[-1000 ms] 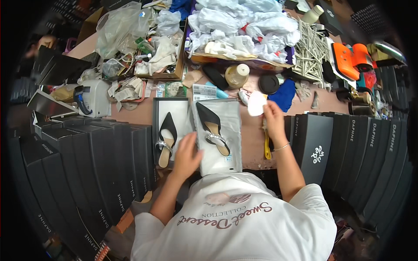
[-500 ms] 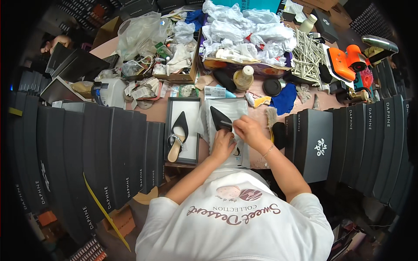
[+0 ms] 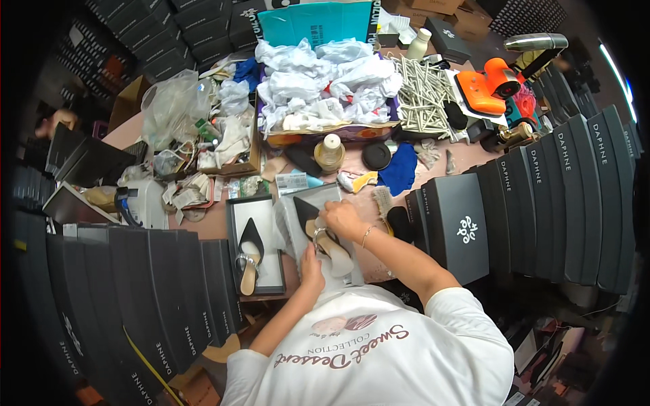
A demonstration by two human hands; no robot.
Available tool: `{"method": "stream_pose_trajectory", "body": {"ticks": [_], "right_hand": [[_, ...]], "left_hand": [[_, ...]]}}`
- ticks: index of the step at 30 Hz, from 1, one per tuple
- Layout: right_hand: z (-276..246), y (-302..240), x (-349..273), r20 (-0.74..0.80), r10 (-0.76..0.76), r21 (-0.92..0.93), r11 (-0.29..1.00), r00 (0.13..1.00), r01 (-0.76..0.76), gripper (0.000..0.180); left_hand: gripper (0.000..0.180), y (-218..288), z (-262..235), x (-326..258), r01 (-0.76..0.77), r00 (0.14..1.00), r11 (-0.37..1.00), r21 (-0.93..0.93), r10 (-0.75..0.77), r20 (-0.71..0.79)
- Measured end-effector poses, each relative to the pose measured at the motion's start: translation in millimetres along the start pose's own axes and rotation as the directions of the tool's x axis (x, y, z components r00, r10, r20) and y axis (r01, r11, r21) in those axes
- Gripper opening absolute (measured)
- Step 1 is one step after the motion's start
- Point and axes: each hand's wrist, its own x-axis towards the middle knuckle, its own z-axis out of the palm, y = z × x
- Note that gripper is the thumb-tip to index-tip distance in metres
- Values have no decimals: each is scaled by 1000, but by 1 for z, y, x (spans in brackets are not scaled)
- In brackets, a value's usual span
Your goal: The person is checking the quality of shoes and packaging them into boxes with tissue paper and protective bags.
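A black pointed mule (image 3: 306, 209) with a sparkling strap and pale insole lies on white tissue paper (image 3: 291, 227). My left hand (image 3: 311, 272) grips this shoe's left side beside the strap. My right hand (image 3: 344, 220) is closed at its right side, just above the strap. Its fingertips are pinched near something whitish in the shoe opening, too small to make out. Left of my hands, the matching mule (image 3: 251, 237) rests toe away in a dark shoebox (image 3: 231, 223) lined in white.
Rows of dark shoeboxes (image 3: 159, 284) (image 3: 467, 230) flank both sides. Behind stand a box of crumpled white tissue (image 3: 325, 84), a tray of pale sticks (image 3: 423, 95), a bottle (image 3: 330, 155), a blue cloth (image 3: 398, 169), a brush (image 3: 382, 201) and an orange device (image 3: 489, 88).
My left hand has shifted from the shoe's top to its left side, uncovering the strap and insole. My right hand stays closed at the shoe. The whole view has turned and shifted.
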Motion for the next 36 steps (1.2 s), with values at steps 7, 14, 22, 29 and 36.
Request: {"method": "stream_pose_trajectory", "body": {"ticks": [7,14,22,29,36], "right_hand": [[1,7,-18,1,-192,266,946,981,185,9],[-15,23,-5,68,-253,456,868,965,195,11],[-42,-4,3,42,-268,422,878,963,226,16],[-9,-21,-20,160,-164,370,924,973,95,21],[1,-20,-23,180,-201,401,909,963,115,28]], "left_hand": [[45,9,5,8,342,923,833,-435,-384,-9],[50,17,11,-8,359,906,838,-411,-208,368],[46,46,-2,-31,225,898,973,-52,-186,398],[94,58,17,-59,135,920,970,204,-199,339],[92,60,25,-57,146,937,978,150,-185,295]]}}
